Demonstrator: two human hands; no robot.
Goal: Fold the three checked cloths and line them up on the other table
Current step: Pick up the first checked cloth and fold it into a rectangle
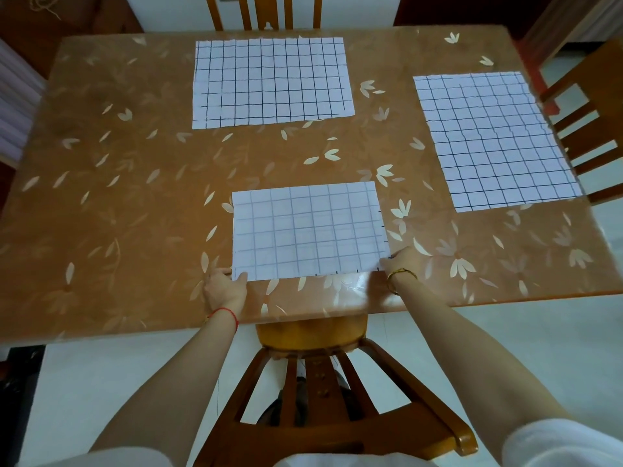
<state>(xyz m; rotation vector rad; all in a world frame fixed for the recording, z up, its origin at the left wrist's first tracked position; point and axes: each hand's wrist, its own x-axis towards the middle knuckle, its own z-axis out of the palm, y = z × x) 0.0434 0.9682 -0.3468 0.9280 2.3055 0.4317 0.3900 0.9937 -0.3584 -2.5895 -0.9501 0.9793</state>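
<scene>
Three white cloths with dark checks lie on the orange flower-patterned table (118, 197). The near cloth (308, 230) is folded over, its faint underside up. My left hand (226, 286) pinches its near left corner. Its near right corner is gripped by my right hand (399, 261). A second cloth (271, 82) lies flat at the far middle. The third cloth (495, 139) lies flat at the right, close to the table's right edge.
A wooden chair (323, 392) stands between me and the table's near edge. Another chair (263, 11) stands at the far side and one (586, 129) at the right. White tiled floor lies below.
</scene>
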